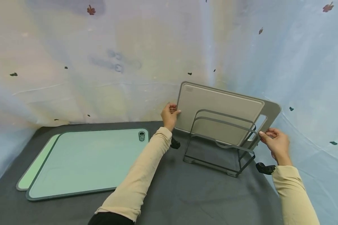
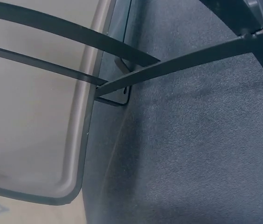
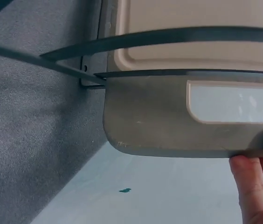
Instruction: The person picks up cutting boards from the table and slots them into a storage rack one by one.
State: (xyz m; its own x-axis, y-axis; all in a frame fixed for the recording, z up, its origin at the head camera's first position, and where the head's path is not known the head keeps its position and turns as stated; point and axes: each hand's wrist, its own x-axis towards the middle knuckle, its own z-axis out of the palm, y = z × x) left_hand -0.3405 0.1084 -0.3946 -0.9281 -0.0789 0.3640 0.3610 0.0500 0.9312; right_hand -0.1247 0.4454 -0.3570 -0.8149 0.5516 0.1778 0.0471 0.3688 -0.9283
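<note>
A beige cutting board (image 1: 214, 106) with a grey rim and handle slot stands tilted, its slotted end toward the right. Dark wire hoops of a rack (image 1: 242, 149) cross in front of it. At the board's left edge my left hand (image 1: 169, 117) pinches it between thumb and fingers; only a sliver of that hand shows in the left wrist view. My right hand (image 1: 277, 145) grips the edge beside the slot, and its fingers (image 3: 248, 179) curl at that edge in the right wrist view. The board's lower edge is partly hidden behind the rack.
To the left, a mint-green cutting board (image 1: 93, 162) lies flat, overlapping a lighter green board (image 1: 31, 175). Dark grey cloth (image 1: 191, 193) covers the table. A pale patterned curtain (image 1: 146, 62) hangs close behind and along the right side.
</note>
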